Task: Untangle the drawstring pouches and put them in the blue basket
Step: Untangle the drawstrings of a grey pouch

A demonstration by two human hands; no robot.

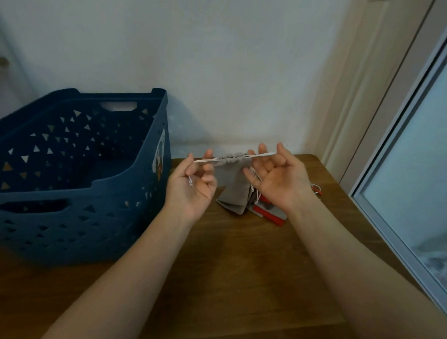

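Observation:
A grey drawstring pouch hangs between my hands above the wooden table, its mouth gathered tight. My left hand pinches the white drawstring on the left side. My right hand pulls the other white cord end out to the right, hooked over its fingers. Under the pouch lies a small pile of other pouches, grey and red, partly hidden by my right hand. The blue basket with triangle holes stands on the table's left half; I see nothing inside it.
The table butts against a white wall at the back. A window frame runs along the right edge of the table. A red cord end pokes out beside my right wrist.

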